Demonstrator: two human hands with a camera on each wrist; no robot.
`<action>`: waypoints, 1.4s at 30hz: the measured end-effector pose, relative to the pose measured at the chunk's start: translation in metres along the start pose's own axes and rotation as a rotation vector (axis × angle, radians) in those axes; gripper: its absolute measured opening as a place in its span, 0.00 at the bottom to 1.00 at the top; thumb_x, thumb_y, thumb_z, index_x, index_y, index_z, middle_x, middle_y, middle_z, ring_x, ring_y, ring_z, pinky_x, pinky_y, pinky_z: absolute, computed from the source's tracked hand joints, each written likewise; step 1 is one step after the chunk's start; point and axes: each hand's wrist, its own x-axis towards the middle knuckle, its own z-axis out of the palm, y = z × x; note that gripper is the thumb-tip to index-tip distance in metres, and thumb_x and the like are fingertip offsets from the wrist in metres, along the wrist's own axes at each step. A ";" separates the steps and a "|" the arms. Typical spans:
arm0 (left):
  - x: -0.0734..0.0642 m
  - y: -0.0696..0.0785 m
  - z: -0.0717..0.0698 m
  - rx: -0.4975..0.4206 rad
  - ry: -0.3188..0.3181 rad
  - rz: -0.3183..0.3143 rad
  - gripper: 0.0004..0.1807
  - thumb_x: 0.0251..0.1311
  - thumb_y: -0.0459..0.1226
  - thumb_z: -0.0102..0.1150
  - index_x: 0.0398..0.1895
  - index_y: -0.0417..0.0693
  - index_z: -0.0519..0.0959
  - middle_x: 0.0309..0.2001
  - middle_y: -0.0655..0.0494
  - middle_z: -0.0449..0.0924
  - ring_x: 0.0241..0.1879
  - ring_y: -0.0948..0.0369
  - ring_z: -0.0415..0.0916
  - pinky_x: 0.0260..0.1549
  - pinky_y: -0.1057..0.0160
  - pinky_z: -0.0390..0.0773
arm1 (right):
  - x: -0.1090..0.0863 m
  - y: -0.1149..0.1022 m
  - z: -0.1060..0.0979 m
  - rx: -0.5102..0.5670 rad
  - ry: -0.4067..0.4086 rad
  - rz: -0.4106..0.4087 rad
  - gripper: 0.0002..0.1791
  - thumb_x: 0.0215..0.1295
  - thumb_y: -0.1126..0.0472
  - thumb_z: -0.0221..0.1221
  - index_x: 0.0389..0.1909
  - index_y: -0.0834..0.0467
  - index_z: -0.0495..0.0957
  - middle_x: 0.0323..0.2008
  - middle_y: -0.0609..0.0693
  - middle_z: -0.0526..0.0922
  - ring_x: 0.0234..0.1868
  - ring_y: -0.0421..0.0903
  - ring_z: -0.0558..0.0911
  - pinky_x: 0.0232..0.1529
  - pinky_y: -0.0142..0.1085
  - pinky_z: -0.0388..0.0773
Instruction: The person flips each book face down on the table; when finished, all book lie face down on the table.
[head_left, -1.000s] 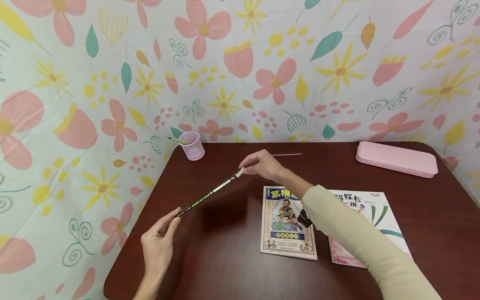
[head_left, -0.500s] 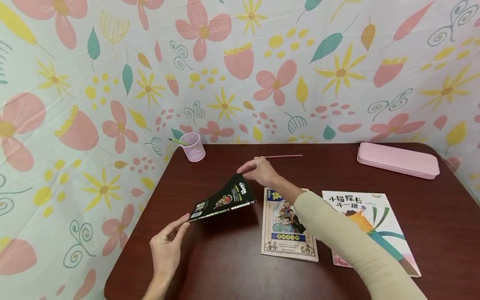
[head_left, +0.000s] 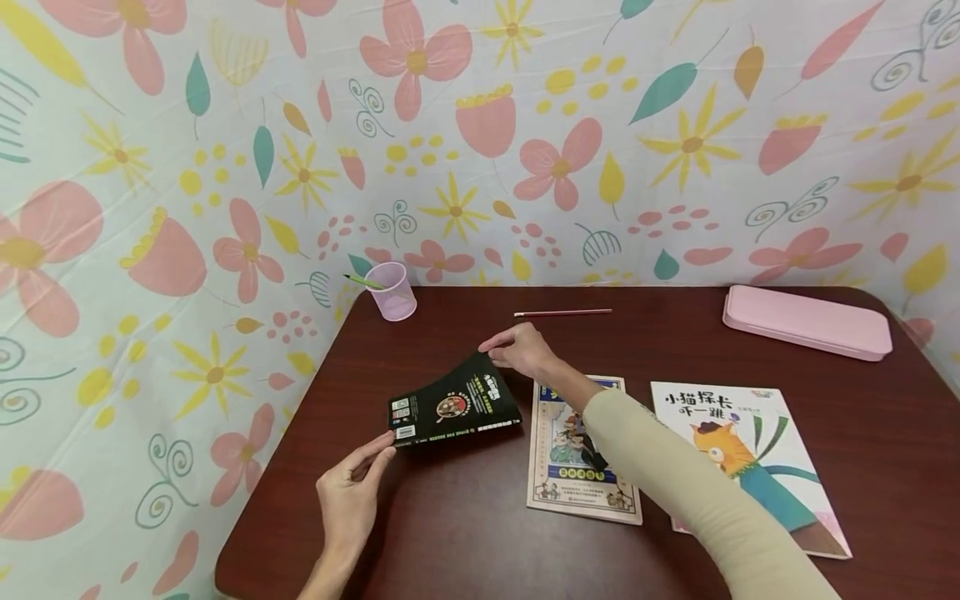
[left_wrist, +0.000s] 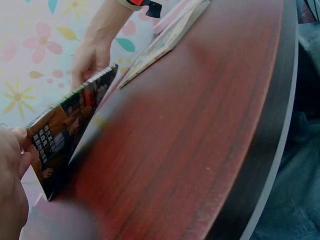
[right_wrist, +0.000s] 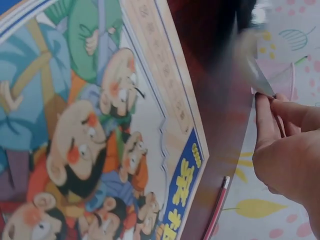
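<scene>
A black paperback book (head_left: 457, 404) is held slantwise over the left part of the table, its back cover with a barcode facing up and its spine toward me. My left hand (head_left: 351, 500) pinches its near left corner between thumb and fingers. At the far edge, my right hand (head_left: 525, 350) pinches the other end. The left wrist view shows the opposite, picture-printed cover (left_wrist: 62, 130) with white lettering. Under my right forearm lies a beige book (head_left: 543, 450) with cartoon figures, partly covered by the sleeve. Beside it is a white picture book (head_left: 787, 450) with an orange cat.
At the back left stands a purple cup (head_left: 397, 304) with a green pencil (head_left: 365, 282) in it. A red pencil (head_left: 562, 313) lies near the back edge. The pink pencil case (head_left: 806, 323) is at the back right. A flowered cloth (head_left: 480, 192) hangs behind.
The black book has turned from edge-on to showing its back cover, and is flatter and lower. Both hands have shifted with it, the left one to the right and down.
</scene>
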 end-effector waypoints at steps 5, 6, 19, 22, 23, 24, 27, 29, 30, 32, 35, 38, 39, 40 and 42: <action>-0.003 -0.006 0.004 0.031 -0.016 -0.001 0.12 0.54 0.21 0.76 0.40 0.40 0.92 0.42 0.47 0.92 0.40 0.56 0.91 0.41 0.73 0.84 | 0.003 0.006 -0.001 -0.042 0.012 -0.015 0.10 0.73 0.72 0.64 0.51 0.68 0.89 0.59 0.62 0.84 0.58 0.56 0.87 0.55 0.40 0.86; -0.004 -0.007 0.004 0.030 -0.020 -0.009 0.11 0.54 0.22 0.76 0.39 0.41 0.93 0.42 0.48 0.92 0.40 0.56 0.91 0.41 0.72 0.85 | 0.004 0.007 -0.001 -0.068 0.022 -0.021 0.10 0.72 0.72 0.65 0.50 0.67 0.89 0.58 0.61 0.85 0.56 0.55 0.87 0.54 0.40 0.86; -0.013 -0.011 0.008 0.114 -0.109 -0.108 0.10 0.54 0.28 0.80 0.39 0.47 0.94 0.41 0.60 0.92 0.39 0.61 0.91 0.38 0.73 0.85 | 0.016 0.009 0.002 -0.145 0.083 -0.044 0.10 0.73 0.69 0.65 0.52 0.65 0.89 0.53 0.60 0.88 0.52 0.55 0.89 0.53 0.41 0.86; -0.015 -0.013 0.009 0.145 -0.134 -0.130 0.10 0.54 0.29 0.80 0.39 0.47 0.94 0.40 0.62 0.92 0.38 0.63 0.90 0.36 0.74 0.84 | 0.017 0.010 0.003 -0.126 0.077 -0.045 0.13 0.75 0.68 0.65 0.56 0.66 0.87 0.55 0.61 0.88 0.53 0.56 0.89 0.53 0.42 0.86; -0.015 -0.013 0.009 0.160 -0.141 -0.133 0.09 0.54 0.29 0.80 0.39 0.48 0.94 0.39 0.63 0.92 0.38 0.63 0.90 0.36 0.74 0.84 | 0.018 0.010 0.004 -0.126 0.076 -0.044 0.14 0.75 0.67 0.65 0.57 0.66 0.86 0.55 0.61 0.87 0.53 0.56 0.89 0.53 0.42 0.86; -0.016 -0.015 0.009 0.176 -0.148 -0.135 0.10 0.55 0.29 0.80 0.38 0.49 0.94 0.38 0.64 0.92 0.37 0.64 0.90 0.35 0.74 0.84 | 0.018 0.011 0.004 -0.129 0.074 -0.045 0.14 0.75 0.67 0.65 0.58 0.66 0.86 0.55 0.61 0.87 0.53 0.56 0.89 0.54 0.43 0.86; -0.016 -0.017 0.008 0.225 -0.159 -0.134 0.09 0.57 0.28 0.79 0.38 0.51 0.94 0.35 0.66 0.91 0.35 0.66 0.90 0.33 0.75 0.83 | 0.017 0.013 0.005 -0.180 0.066 -0.055 0.15 0.75 0.66 0.65 0.59 0.64 0.86 0.55 0.60 0.88 0.55 0.56 0.87 0.54 0.44 0.85; -0.015 -0.019 0.008 0.245 -0.164 -0.131 0.10 0.57 0.29 0.78 0.37 0.53 0.94 0.34 0.67 0.91 0.35 0.66 0.90 0.33 0.75 0.83 | 0.016 0.015 0.004 -0.225 0.061 -0.064 0.15 0.75 0.65 0.65 0.59 0.63 0.86 0.55 0.59 0.88 0.57 0.56 0.86 0.56 0.46 0.84; -0.015 -0.020 0.008 0.247 -0.169 -0.133 0.10 0.58 0.29 0.78 0.37 0.53 0.94 0.34 0.67 0.91 0.35 0.66 0.90 0.33 0.75 0.83 | 0.016 0.016 0.004 -0.241 0.058 -0.069 0.15 0.75 0.65 0.65 0.59 0.63 0.86 0.56 0.59 0.88 0.59 0.56 0.85 0.56 0.46 0.84; -0.014 -0.021 0.007 0.248 -0.181 -0.138 0.09 0.58 0.30 0.79 0.38 0.54 0.94 0.35 0.67 0.91 0.36 0.66 0.90 0.34 0.75 0.84 | 0.015 0.018 0.003 -0.269 0.054 -0.079 0.16 0.75 0.65 0.65 0.60 0.63 0.85 0.57 0.58 0.88 0.61 0.56 0.84 0.58 0.46 0.83; -0.011 -0.020 0.005 0.239 -0.215 -0.158 0.09 0.59 0.31 0.78 0.39 0.55 0.93 0.37 0.67 0.91 0.38 0.65 0.90 0.36 0.73 0.85 | 0.013 0.020 0.001 -0.284 0.044 -0.099 0.17 0.75 0.65 0.65 0.61 0.65 0.84 0.58 0.59 0.87 0.62 0.56 0.84 0.59 0.46 0.83; -0.006 -0.018 0.002 0.238 -0.257 -0.170 0.09 0.60 0.31 0.78 0.39 0.56 0.93 0.38 0.66 0.91 0.39 0.65 0.90 0.36 0.71 0.86 | 0.008 0.022 -0.002 -0.288 0.031 -0.112 0.18 0.75 0.66 0.65 0.62 0.66 0.83 0.59 0.60 0.87 0.62 0.56 0.84 0.60 0.46 0.82; -0.004 -0.017 0.001 0.243 -0.268 -0.169 0.09 0.60 0.32 0.78 0.40 0.56 0.93 0.38 0.66 0.91 0.39 0.65 0.90 0.37 0.70 0.86 | 0.006 0.022 -0.003 -0.288 0.024 -0.118 0.19 0.75 0.66 0.64 0.63 0.67 0.82 0.59 0.60 0.86 0.63 0.56 0.83 0.61 0.46 0.82; -0.001 -0.015 0.000 0.251 -0.275 -0.162 0.09 0.60 0.32 0.78 0.40 0.56 0.92 0.38 0.66 0.91 0.39 0.65 0.90 0.37 0.70 0.86 | 0.004 0.022 -0.004 -0.284 0.018 -0.120 0.19 0.75 0.67 0.64 0.63 0.67 0.82 0.59 0.60 0.86 0.63 0.56 0.83 0.61 0.46 0.82; 0.006 -0.013 -0.003 0.272 -0.277 -0.140 0.09 0.61 0.33 0.78 0.40 0.56 0.92 0.38 0.67 0.91 0.39 0.65 0.90 0.37 0.70 0.86 | -0.002 0.021 -0.006 -0.272 0.001 -0.123 0.20 0.75 0.67 0.64 0.65 0.68 0.81 0.60 0.61 0.85 0.63 0.57 0.83 0.62 0.47 0.81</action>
